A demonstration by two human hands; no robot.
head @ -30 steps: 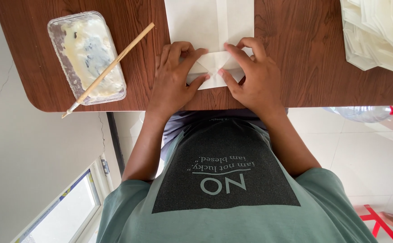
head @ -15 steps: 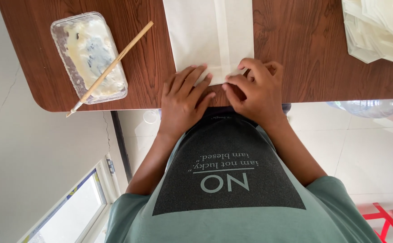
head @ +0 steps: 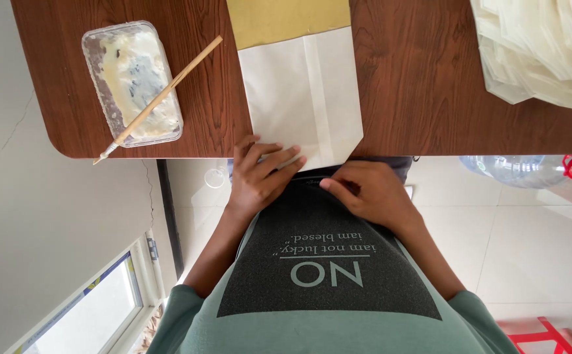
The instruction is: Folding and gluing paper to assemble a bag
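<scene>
Pressed flat under the left hand [head: 260, 177] is the near end of a white paper bag [head: 302, 98], lying at the table [head: 417, 85] edge. Nothing is held by the right hand [head: 371, 193] (fingers loosely curled), just off that edge.

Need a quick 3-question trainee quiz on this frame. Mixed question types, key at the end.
1. True or false: the brush lies across the tub.
2. Which hand rests flat on the paper? A) left B) right C) both
3. Fill in: the paper's far end is ___ in colour.

Key: 1 true. 2 A: the left hand lies on the near edge, while the right hand is off the paper, by the table edge. 3 yellow.
</scene>
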